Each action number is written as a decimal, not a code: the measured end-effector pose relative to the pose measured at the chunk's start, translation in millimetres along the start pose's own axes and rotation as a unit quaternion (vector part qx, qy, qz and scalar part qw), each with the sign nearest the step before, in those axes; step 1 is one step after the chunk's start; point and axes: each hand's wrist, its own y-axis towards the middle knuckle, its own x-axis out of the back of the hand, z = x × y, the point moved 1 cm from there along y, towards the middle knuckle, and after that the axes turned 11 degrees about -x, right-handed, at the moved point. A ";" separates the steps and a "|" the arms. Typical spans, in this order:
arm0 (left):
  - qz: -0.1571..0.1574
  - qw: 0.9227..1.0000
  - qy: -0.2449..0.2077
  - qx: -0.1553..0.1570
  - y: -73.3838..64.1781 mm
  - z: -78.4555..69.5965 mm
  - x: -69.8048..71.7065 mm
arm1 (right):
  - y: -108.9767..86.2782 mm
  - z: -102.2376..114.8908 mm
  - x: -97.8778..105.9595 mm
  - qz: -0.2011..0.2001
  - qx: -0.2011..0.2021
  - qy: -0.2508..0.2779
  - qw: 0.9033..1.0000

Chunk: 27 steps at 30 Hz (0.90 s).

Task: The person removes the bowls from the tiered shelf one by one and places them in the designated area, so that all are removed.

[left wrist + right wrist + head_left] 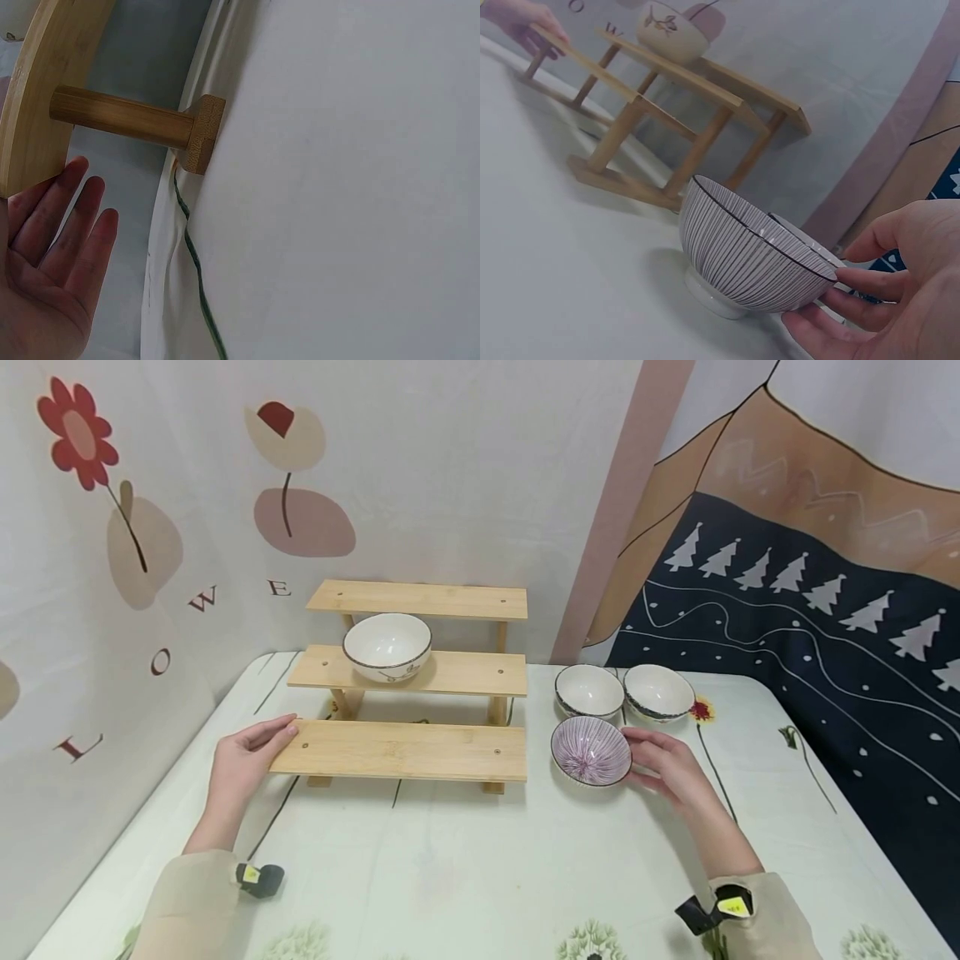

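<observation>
While my left hand [243, 758] pinches the stand [405, 750] at its front-left end, presumably to steady it, my right hand [672, 767] grips the purple bowl [590, 752] by its side, right of the stand.

The striped bowl [591, 753] before me is white, with thin purple lines that spread out from its middle, and a dark rim; the floral-printed bowl [386, 642] is white inside, also dark-rimmed, with a small brownish plant outside; the three-tier wooden shelf [405, 752] is pale yellow-brown; the tablecloth [450, 860] is white, with green stems; the curtain [787, 635] shows white fir trees upon navy.
</observation>
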 end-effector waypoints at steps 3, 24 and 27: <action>0.001 1.000 0.002 0.000 -0.1 0.4 -0.2 | -0.3 1.2 2.6 0.000 0.003 -0.003 1.000; 0.000 1.000 0.012 -0.005 -0.6 -1.4 0.6 | -2.8 19.0 10.5 -0.023 0.006 -0.039 0.999; 0.000 1.000 0.012 -0.004 -0.2 -1.0 0.4 | -4.1 22.4 10.4 -0.027 0.006 -0.046 0.999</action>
